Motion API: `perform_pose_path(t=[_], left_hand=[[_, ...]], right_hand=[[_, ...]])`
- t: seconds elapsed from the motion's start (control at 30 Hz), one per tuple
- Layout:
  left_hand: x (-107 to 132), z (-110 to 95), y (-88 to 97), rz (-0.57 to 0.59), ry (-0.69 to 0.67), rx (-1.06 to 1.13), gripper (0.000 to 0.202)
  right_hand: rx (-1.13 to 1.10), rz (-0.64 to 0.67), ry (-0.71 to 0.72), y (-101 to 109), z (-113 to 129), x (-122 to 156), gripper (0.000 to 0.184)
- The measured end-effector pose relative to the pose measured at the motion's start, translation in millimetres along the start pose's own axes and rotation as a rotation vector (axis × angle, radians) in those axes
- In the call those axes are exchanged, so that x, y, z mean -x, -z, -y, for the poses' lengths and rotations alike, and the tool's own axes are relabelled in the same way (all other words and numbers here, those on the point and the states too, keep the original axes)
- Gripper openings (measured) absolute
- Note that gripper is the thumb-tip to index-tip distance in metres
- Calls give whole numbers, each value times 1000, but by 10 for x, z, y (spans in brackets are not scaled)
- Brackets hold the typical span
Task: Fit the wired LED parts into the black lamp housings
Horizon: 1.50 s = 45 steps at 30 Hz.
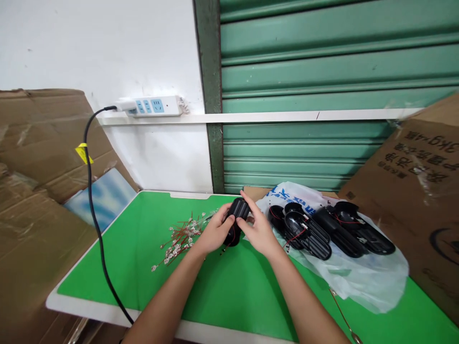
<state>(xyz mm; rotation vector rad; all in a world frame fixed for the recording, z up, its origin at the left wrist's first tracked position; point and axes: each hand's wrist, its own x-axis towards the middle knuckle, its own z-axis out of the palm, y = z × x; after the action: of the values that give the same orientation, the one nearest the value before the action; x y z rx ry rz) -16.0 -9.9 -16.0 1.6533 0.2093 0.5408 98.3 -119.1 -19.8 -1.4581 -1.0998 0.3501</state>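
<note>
Both my hands grip one black plastic housing [239, 209] above the middle of the green tabletop. My left hand [217, 229] holds its left side, thumb on the near face. On the other side my right hand [257, 224] has its fingers along the edge and its thumb also on the face. A rounded lower end with a thin red wire shows below the thumbs. Left of my left hand lies a loose pile of small silvery round parts with red wires [179, 241]. Similar black housings [310, 236] with red wires rest on a white plastic bag [373, 282] at the right.
A black power cable [93, 210] hangs over the table's left part from a power strip [158, 106] on the wall. Cardboard boxes stand left [39, 138] and right [412, 191]. A green roller shutter [322, 71] is behind. One wired part [342, 313] lies near the front right.
</note>
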Motion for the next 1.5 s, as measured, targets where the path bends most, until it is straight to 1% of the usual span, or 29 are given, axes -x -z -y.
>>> perform_pose_path(t=[0.1, 0.23, 0.33, 0.43, 0.5, 0.53, 0.57, 0.6, 0.63, 0.67, 0.7, 0.73, 0.77, 0.8, 0.83, 0.9, 0.97, 1.03, 1.1, 1.2, 1.27, 1.33, 1.37, 1.43, 1.47, 1.5], left_hand=[[-6, 4, 53, 36, 13, 58, 43], [-13, 7, 107, 77, 18, 117, 48], [-17, 14, 94, 92, 18, 132, 52], [-30, 13, 68, 79, 16, 130, 53], [-42, -14, 100, 23, 38, 155, 54], [-43, -41, 144, -36, 64, 195, 56], [-40, -79, 207, -114, 93, 263, 58], [-29, -126, 288, -205, 118, 362, 59], [-11, -181, 380, -300, 134, 493, 60], [13, -240, 476, -384, 129, 648, 58], [39, -297, 568, -448, 102, 813, 54], [66, -348, 648, -488, 70, 972, 49], [89, -389, 712, -503, 38, 1101, 46], [106, -419, 756, -503, 21, 1199, 43], [117, -438, 780, -496, 16, 1267, 42], [121, -448, 779, -482, 44, 1331, 43], [112, -441, 742, -486, 84, 1350, 45], [102, -435, 699, -492, 109, 1356, 46], [96, -436, 666, -489, 115, 1360, 47], [94, -448, 638, -479, 119, 1364, 49], [94, -456, 632, -480, 119, 1367, 49], [95, -457, 635, -483, 109, 1369, 50], [96, -455, 638, -487, 104, 1370, 50], [97, -448, 643, -498, 94, 1369, 50], [96, -446, 642, -505, 92, 1364, 51], [94, -444, 637, -514, 94, 1353, 51]], right_hand=[[-63, -1, -37, 8, -9, -5, 67], [-153, -36, -44, -19, -36, -25, 68], [-206, -45, -37, -34, -68, -49, 68], [-215, -63, -20, -38, -101, -72, 68], [-179, -126, -7, -47, -89, -74, 63], [-131, -182, 13, -58, -65, -66, 58], [-55, -247, 53, -76, -28, -48, 51], [46, -309, 116, -104, 20, -19, 44], [159, -344, 199, -144, 73, 21, 36], [265, -331, 289, -199, 126, 72, 27], [338, -262, 368, -268, 171, 130, 19], [378, -136, 415, -351, 202, 192, 13], [405, 19, 423, -444, 217, 253, 9], [441, 143, 411, -540, 215, 311, 7], [492, 237, 388, -635, 199, 361, 3], [601, 346, 341, -797, 146, 429, 4], [707, 411, 305, -902, 105, 457, 6], [798, 458, 290, -958, 108, 464, 8], [877, 504, 308, -994, 149, 472, 10], [975, 538, 322, -1042, 225, 503, 17], [1006, 541, 330, -1044, 251, 519, 19], [999, 534, 320, -986, 250, 508, 17], [966, 525, 303, -928, 240, 488, 16], [813, 478, 234, -761, 205, 421, 13], [682, 441, 190, -661, 181, 374, 13], [540, 378, 135, -556, 153, 320, 14]])
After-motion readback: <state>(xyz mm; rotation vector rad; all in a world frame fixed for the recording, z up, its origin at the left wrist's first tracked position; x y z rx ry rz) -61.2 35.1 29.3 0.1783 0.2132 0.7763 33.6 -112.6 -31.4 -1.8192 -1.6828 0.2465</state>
